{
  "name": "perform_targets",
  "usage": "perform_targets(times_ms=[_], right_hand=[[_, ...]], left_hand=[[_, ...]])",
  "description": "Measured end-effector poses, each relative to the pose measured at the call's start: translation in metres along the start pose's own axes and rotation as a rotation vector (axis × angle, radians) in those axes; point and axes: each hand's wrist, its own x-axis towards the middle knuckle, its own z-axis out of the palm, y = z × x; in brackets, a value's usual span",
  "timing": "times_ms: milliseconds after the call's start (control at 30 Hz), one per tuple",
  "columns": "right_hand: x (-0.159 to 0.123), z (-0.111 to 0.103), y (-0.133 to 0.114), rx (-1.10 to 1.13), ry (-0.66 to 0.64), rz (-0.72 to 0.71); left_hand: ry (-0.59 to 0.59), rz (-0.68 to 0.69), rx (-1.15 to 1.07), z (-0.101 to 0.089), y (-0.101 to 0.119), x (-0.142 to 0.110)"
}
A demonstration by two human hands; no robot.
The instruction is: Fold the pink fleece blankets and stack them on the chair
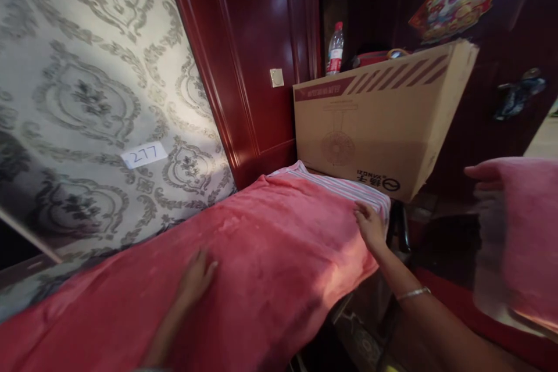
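A pink plush blanket (261,256) covers a long narrow surface in front of me, with shallow wrinkles across its top. At its far end shows a band of grey-and-white striped fabric (331,185). My left hand (198,279) rests over the blanket's middle, slightly blurred, its thumb apart from the fingers. Close to the far right corner, by the striped band, my right hand (368,224) touches the pink cloth with its fingers spread. A bracelet (413,293) circles my right wrist. Neither hand grips anything that I can see.
A large cardboard box (370,122) stands beyond the blanket, with a plastic bottle (335,49) on top. Patterned wallpaper (87,93) and a dark red panel (261,29) border the left. At right hangs more pink cloth (532,226), beside a finger-like shape. A door handle (518,93) is behind.
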Motion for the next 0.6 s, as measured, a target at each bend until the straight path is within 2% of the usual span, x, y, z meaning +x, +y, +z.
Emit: perform_targets(times_ms=[133, 233, 333, 467, 600], right_hand=[[0.055, 0.031, -0.003, -0.209, -0.066, 0.011], [0.09, 0.048, 0.0, -0.319, -0.125, 0.039], [0.117, 0.063, 0.007, -0.445, -0.224, 0.074], [0.144, 0.081, 0.007, -0.565, -0.446, 0.081], [0.144, 0.095, -0.009, -0.607, -0.639, -0.008]], left_hand=[[-0.052, 0.05, 0.131, 0.019, 0.063, 0.049], [-0.077, 0.014, 0.228, 0.031, 0.089, 0.061], [-0.115, 0.021, 0.268, 0.046, 0.094, 0.062], [-0.131, 0.046, 0.31, 0.057, 0.088, 0.061], [-0.168, 0.036, 0.348, 0.058, 0.087, 0.063]])
